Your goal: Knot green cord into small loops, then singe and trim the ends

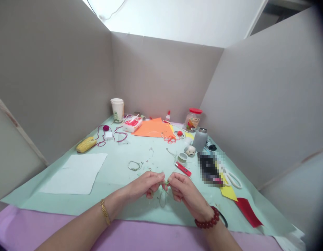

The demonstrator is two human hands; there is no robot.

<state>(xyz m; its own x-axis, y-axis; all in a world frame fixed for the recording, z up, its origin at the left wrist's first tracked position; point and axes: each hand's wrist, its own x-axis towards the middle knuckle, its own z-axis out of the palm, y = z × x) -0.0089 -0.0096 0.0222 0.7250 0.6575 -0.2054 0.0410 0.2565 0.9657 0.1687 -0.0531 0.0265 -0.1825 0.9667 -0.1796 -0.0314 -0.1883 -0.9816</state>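
Two forearms [80, 225] come nearest in the head view, both cut off by the bottom of the frame, reaching over the near edge of the desk [135, 150]; left hand [148, 183] and right hand [183, 188] nearly meet, each pinching a thin green cord [167, 182] narrowly between thumb and fingers; its small knotted part sits in the gap between the fingertips, with a slack loop hanging below towards the near edge; fingertips cover part of the cord, and its ends are hard to trace; a red lighter [183, 169] lies just beyond the right hand, a cord bracelet [135, 165] beyond the left; towards the desk's right edge, a pixelated patch [209, 169] hides a dark object and part of the white-handled scissors [233, 179]; tiny scraps [150, 169] mid-desk are too small to identify.
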